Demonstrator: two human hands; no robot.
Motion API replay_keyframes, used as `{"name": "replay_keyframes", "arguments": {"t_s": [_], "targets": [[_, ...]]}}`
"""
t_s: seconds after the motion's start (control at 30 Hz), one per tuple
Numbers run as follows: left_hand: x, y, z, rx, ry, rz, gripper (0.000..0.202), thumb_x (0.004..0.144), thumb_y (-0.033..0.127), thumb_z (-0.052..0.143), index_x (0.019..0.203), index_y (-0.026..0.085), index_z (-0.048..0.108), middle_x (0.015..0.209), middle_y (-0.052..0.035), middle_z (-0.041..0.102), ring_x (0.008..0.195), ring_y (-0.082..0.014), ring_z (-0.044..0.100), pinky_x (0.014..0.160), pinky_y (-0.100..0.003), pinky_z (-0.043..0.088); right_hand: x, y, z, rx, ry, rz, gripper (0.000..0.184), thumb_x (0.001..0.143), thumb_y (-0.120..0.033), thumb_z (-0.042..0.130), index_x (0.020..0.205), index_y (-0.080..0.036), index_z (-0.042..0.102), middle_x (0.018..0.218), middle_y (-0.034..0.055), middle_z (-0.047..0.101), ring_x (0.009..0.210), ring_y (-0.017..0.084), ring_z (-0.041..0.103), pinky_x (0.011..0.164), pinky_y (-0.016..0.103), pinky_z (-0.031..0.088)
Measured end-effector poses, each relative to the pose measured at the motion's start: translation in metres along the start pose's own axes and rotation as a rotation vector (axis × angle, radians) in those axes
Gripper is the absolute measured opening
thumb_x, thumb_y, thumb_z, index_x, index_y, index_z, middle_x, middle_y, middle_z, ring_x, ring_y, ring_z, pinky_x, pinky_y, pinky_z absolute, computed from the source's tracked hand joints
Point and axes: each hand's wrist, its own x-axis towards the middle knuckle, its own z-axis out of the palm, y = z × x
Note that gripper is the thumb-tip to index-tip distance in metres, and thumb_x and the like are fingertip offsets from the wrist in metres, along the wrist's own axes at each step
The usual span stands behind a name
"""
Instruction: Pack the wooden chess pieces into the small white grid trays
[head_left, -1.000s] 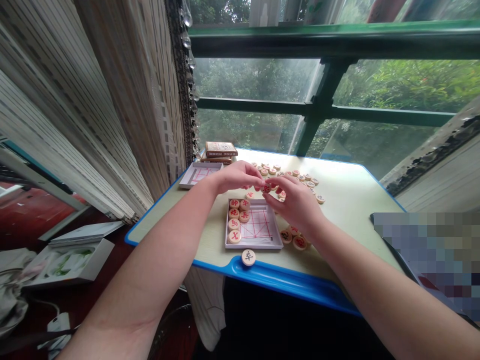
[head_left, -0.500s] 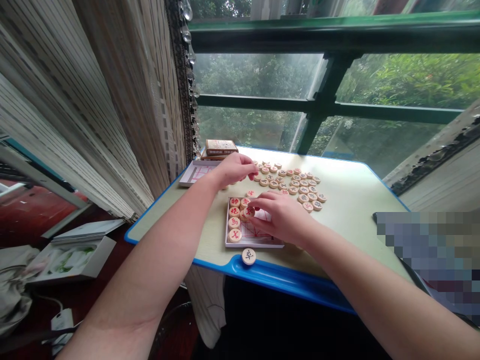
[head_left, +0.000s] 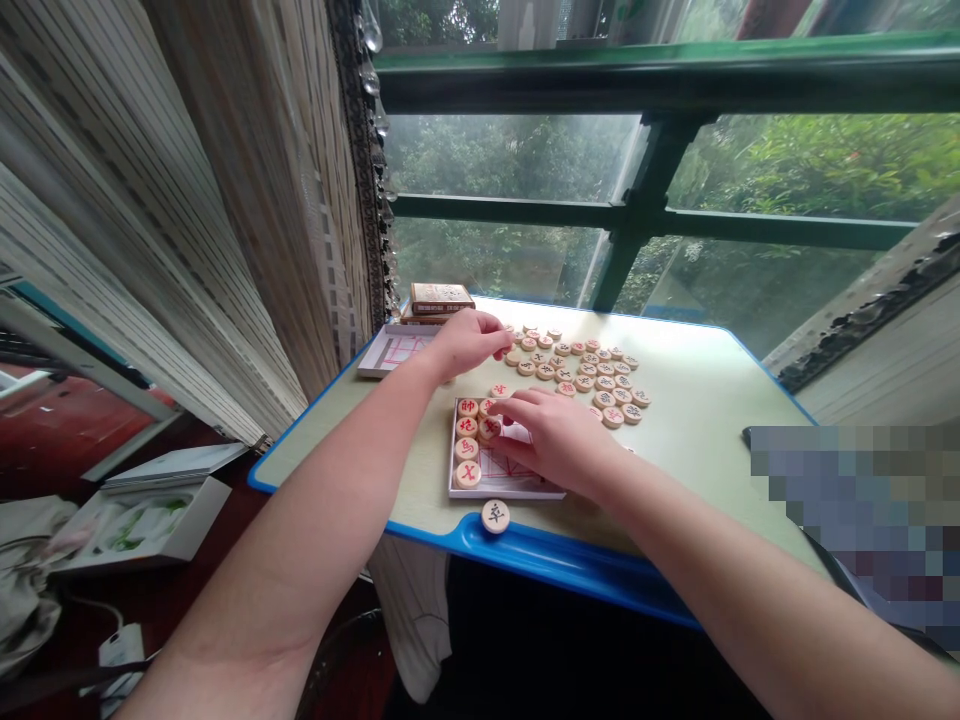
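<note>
while right hand point(head_left: 559, 440) pinches piece point(head_left: 490, 428) in tray point(head_left: 525, 490), left hand point(head_left: 465, 345) grip unclear, touching loose pieces point(head_left: 600, 385).

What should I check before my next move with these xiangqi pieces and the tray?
1. Room in the white tray: ok, its red grid is partly bare.
2. Right hand on a red-marked piece in the tray: fingertips touch it, grip cannot tell.
3. Left hand at the loose pieces: ok, fingertips reach them.
4. Left column of pieces in the tray: ok, four lie flat in line.
5. Stray piece in the table's blue edge groove: not ok, apart from the rest.
</note>
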Motion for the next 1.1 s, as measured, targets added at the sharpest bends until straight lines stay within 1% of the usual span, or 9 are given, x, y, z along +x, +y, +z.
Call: {"name": "replay_keyframes", "arguments": {"t_s": [0.1,0.17,0.33,0.47,0.57,0.63,0.77,0.93,1.1], "targets": [[-0.0005,-0.0001,0.0003,0.011,-0.006,-0.007,0.023,0.07,0.033,0.058,0.058,0.013,0.062,0.05,0.0015,0.052,0.045,-0.0064,0.035,0.047,-0.022,0.027,0.0005,0.0013,-0.0005,0.032,-0.007,-0.036,0.018,0.086,-0.034,0.057,0.088,-0.019,0.067,0.089,0.0065,0.068,0.077,0.017,0.058,0.06,0.026,0.038],[-0.0008,0.0004,0.0005,0.012,-0.005,-0.016,0.022,0.069,0.032,0.058,0.059,0.013,0.062,0.05,0.0015,0.052,0.044,-0.0061,0.034,0.047,-0.022,0.028,0.0006,0.0021,-0.0008,0.058,-0.01,-0.067,0.016,0.087,-0.03,0.056,0.084,-0.018,0.066,0.085,0.0057,0.068,0.077,0.017,0.058,0.061,0.026,0.038],[-0.0016,0.0015,0.001,0.044,-0.005,-0.047,0.022,0.069,0.032,0.057,0.06,0.012,0.062,0.052,0.0012,0.054,0.044,-0.0056,0.034,0.046,-0.021,0.027,-0.0005,0.0027,-0.0008,0.103,-0.009,-0.102,0.014,0.087,-0.023,0.056,0.087,-0.019,0.069,0.085,0.0058,0.068,0.079,0.016,0.061,0.065,0.026,0.042],[-0.0017,0.0009,0.0015,0.065,0.001,-0.038,0.025,0.07,0.035,0.058,0.061,0.012,0.063,0.051,0.0012,0.054,0.044,-0.006,0.034,0.046,-0.022,0.027,-0.0013,0.0037,-0.0008,0.118,0.01,-0.12,0.013,0.085,-0.019,0.058,0.09,-0.02,0.07,0.091,0.0061,0.068,0.082,0.016,0.062,0.066,0.026,0.044],[-0.0015,0.0007,0.0024,0.063,-0.001,-0.046,0.027,0.069,0.038,0.059,0.059,0.013,0.061,0.049,0.0021,0.051,0.044,-0.0064,0.034,0.047,-0.022,0.029,-0.0014,0.0046,-0.0001,0.13,0.009,-0.124,0.013,0.084,-0.019,0.057,0.09,-0.02,0.069,0.095,0.006,0.068,0.084,0.017,0.062,0.067,0.026,0.045],[-0.0014,0.0008,0.0031,0.062,-0.003,-0.051,0.028,0.069,0.039,0.059,0.057,0.014,0.06,0.047,0.0031,0.049,0.044,-0.0066,0.034,0.048,-0.023,0.029,-0.0012,0.0049,0.0006,0.146,0.004,-0.127,0.012,0.084,-0.018,0.058,0.089,-0.02,0.069,0.094,0.0056,0.068,0.085,0.016,0.062,0.068,0.025,0.045],[-0.0014,0.0012,0.0039,0.069,-0.002,-0.058,0.026,0.069,0.037,0.06,0.057,0.014,0.059,0.047,0.0035,0.049,0.044,-0.0066,0.034,0.049,-0.023,0.029,-0.0005,0.0044,0.001,0.119,-0.003,-0.118,0.01,0.086,-0.021,0.057,0.086,-0.019,0.067,0.09,0.0064,0.067,0.084,0.016,0.061,0.068,0.026,0.045],[-0.0013,0.001,0.0038,0.109,-0.001,-0.031,0.022,0.069,0.03,0.058,0.054,0.014,0.059,0.049,0.002,0.053,0.047,-0.008,0.039,0.05,-0.023,0.029,0.0005,0.0027,0.0,0.078,0.0,-0.12,0.017,0.089,-0.026,0.054,0.095,-0.019,0.069,0.092,0.0076,0.067,0.084,0.018,0.059,0.068,0.028,0.044],[-0.0015,0.0009,0.0039,0.131,0.008,-0.003,0.021,0.069,0.029,0.057,0.055,0.014,0.06,0.051,0.0005,0.056,0.049,-0.0095,0.042,0.049,-0.024,0.028,0.0008,0.0022,-0.0002,0.062,-0.004,-0.115,0.021,0.09,-0.03,0.053,0.094,-0.019,0.069,0.091,0.0086,0.065,0.082,0.017,0.058,0.068,0.027,0.043]]}}
